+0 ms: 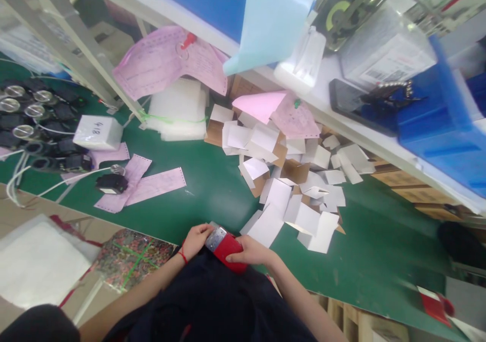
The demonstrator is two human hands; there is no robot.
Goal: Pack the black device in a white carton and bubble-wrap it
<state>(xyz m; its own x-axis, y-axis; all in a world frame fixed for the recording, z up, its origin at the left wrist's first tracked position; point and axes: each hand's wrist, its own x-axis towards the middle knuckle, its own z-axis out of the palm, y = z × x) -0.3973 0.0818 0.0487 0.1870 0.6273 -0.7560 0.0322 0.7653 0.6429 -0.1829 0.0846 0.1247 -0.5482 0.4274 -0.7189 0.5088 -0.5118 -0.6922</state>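
At the front edge of the green table (212,180), I hold a small red-and-grey box (227,250) close to my body. My left hand (196,240), with a red string on its wrist, pinches the grey end. My right hand (252,252) wraps around the red end, thumb on top. Just beyond my right hand lies a heap of unfolded white cardboard boxes (275,198), some showing brown insides. What the box may contain is hidden.
Black devices with silver round parts (36,110) and white cables crowd the left, beside a white box marked 418 (97,132). Pink slips (155,185) lie nearby. A shelf with blue bins (448,129) overhangs the back. A patterned stool (132,258) stands front left.
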